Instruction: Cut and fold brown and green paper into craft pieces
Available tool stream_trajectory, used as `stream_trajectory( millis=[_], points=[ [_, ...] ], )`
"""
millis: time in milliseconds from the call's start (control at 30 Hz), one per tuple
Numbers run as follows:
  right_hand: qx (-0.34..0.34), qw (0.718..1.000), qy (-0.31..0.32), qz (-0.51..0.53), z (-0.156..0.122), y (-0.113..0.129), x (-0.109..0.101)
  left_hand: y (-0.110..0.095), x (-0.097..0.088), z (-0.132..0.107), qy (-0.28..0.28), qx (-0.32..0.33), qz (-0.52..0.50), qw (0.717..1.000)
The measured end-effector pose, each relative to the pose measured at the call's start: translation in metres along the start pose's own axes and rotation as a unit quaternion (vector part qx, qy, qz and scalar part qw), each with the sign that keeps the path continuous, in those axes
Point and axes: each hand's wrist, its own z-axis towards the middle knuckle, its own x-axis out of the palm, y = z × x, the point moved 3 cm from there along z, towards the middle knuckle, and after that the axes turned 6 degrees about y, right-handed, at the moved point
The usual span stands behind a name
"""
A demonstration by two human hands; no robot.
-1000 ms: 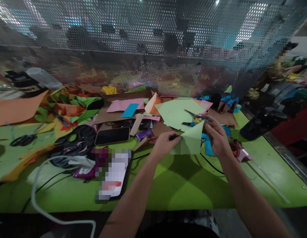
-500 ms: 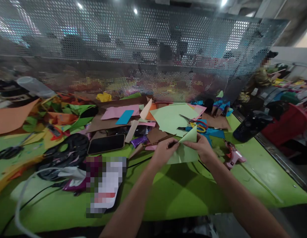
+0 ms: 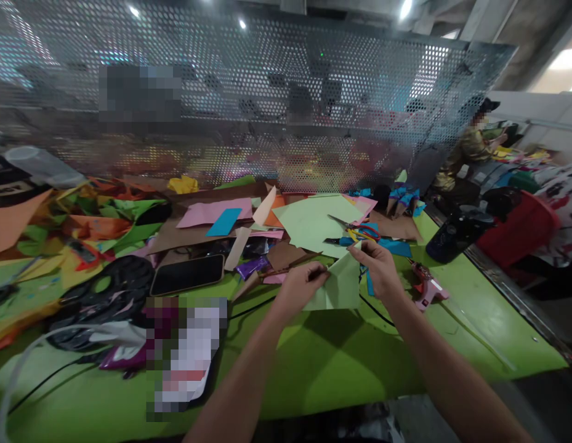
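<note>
Between both hands, a piece of pale green paper [image 3: 341,288] with a fold along its upper edge is held above the table. My left hand [image 3: 300,284] pinches its left side. At the upper right corner, my right hand [image 3: 378,266] grips it between thumb and fingers. Just beyond the hands lies a larger pale green sheet [image 3: 304,221], with scissors [image 3: 359,232] with red and yellow handles on it. A blue-handled cutter [image 3: 340,241] is beside the scissors. To the right of my right hand rests a pink glue gun [image 3: 431,289].
A black phone [image 3: 188,275], a black round tray [image 3: 105,295] and a cable crowd the left of the green table [image 3: 322,369]. Coloured paper scraps [image 3: 105,224] pile up behind. A dark bottle [image 3: 459,234] stands right. A perforated metal panel [image 3: 249,117] borders the back; a person sits far right.
My right hand has moved up along the paper to its corner, and the raised flap is now folded lower. The view has shifted slightly to the right.
</note>
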Motion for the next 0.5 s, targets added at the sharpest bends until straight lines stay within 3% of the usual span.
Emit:
stream_trajectory(
  millis=[300,500],
  points=[
    [0.022,0.999,0.013,0.040,-0.0013,-0.0010,0.0016,0.0002,0.0018,0.0019,0.012,0.011,0.003,1.000],
    [-0.002,0.999,-0.013,0.041,-0.0021,0.0031,0.0035,0.0014,0.0030,0.0027,0.025,0.016,0.012,0.999]
  ],
)
